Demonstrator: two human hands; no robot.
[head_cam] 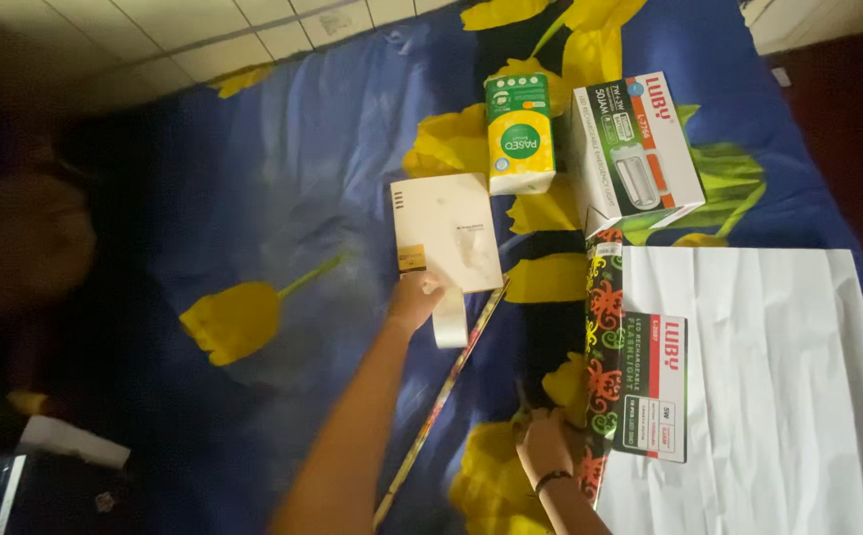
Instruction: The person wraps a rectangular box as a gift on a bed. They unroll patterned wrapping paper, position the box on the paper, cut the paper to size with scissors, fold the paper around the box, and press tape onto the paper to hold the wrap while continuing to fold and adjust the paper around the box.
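Note:
My left hand (415, 300) reaches out over the blue flowered sheet (293, 168) and grips a white roll of tape (449, 317), just below a flat white box (446, 230). My right hand (542, 442) rests at the near end of a roll of black patterned wrapping paper (605, 327), fingers on its edge. A small flat box (655, 386) lies on the unrolled white side of the paper (778, 376). A long thin patterned stick (441, 396) lies between my arms.
A green and yellow pack (520, 134) and a larger white box with an orange stripe (633, 149) stand at the far side. A person sits in shadow at the left (20, 248). A dark device (15, 490) is at the bottom left.

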